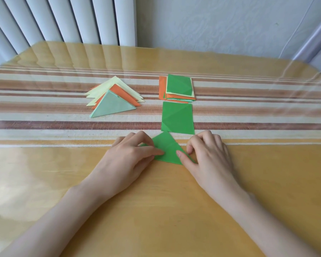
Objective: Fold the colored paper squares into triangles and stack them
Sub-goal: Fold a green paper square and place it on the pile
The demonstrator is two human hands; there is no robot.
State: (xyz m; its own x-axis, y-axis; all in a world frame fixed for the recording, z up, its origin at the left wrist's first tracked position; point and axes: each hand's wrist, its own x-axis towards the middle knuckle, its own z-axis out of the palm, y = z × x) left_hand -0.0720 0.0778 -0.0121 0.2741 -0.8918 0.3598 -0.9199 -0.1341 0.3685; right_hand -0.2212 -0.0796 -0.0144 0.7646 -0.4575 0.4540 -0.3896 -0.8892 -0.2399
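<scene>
A green paper folded into a triangle (168,149) lies on the table in front of me, its apex pointing away. My left hand (130,154) presses the triangle's left part with thumb and fingers, covering its left corner. My right hand (206,153) presses the right corner, thumb along the lower edge. A single green square (177,117) lies flat just beyond the triangle. Farther back sits a pile of unfolded squares (178,89), green on top with orange and pale yellow beneath. To the left is a stack of folded triangles (112,100), pale green on top of orange and yellow ones.
The wooden table (156,210) has a glossy clear cover and a striped cloth runner (44,112) across its middle. White vertical slats (63,17) and a pale wall stand behind the far edge.
</scene>
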